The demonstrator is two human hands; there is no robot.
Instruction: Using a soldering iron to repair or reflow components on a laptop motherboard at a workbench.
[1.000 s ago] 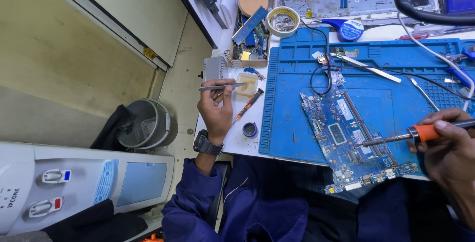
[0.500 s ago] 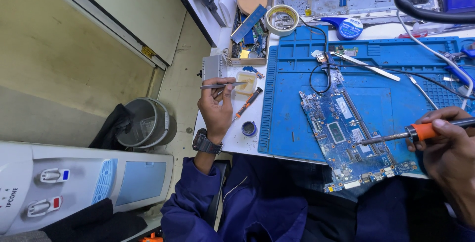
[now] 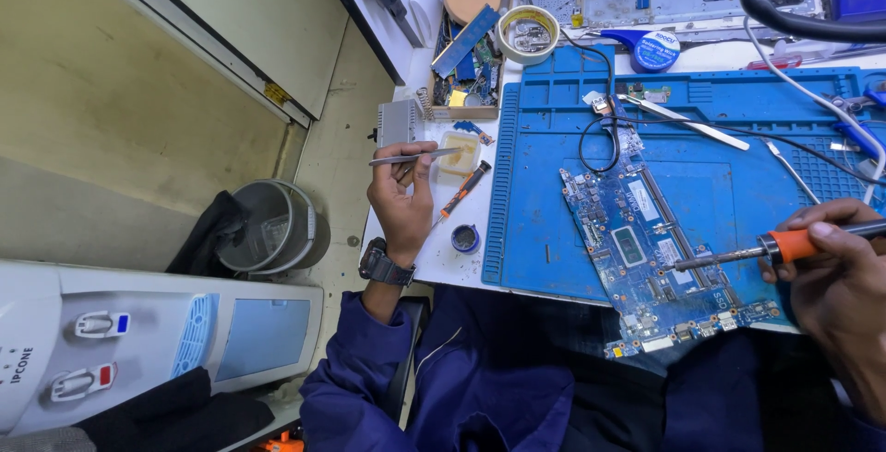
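While a blue circuit board [image 3: 646, 258] lies tilted on a blue work mat [image 3: 738, 184] at a cluttered desk [image 3: 434, 258], a person in dark blue sleeves works over it with both hands. The right hand [image 3: 835, 272] is closed around the orange grip of a soldering iron [image 3: 738, 253], whose thin metal tip reaches left and touches the board near its lower middle. The board sits just left of that hand, its lower end hanging over the near edge of the desk.

Well apart from the board, off the mat's left edge, the left hand [image 3: 401, 198] pinches a pair of metal tweezers [image 3: 415, 156] between thumb and fingers, holding them level with the tips pointing right over a small clear tub [image 3: 459, 154] of yellowish paste. A watch [image 3: 383, 267] rings that wrist.

Beside the left hand lie a black and orange screwdriver [image 3: 464, 191] and a small round blue tin [image 3: 465, 238]. Farther back stand a box of small parts [image 3: 461, 73], a roll of tape [image 3: 527, 32] and a second pair of tweezers [image 3: 688, 122] on the mat. A black cable [image 3: 600, 129] loops above the board.

On the floor to the left sit a grey bin [image 3: 272, 226] and a white water dispenser [image 3: 138, 341].
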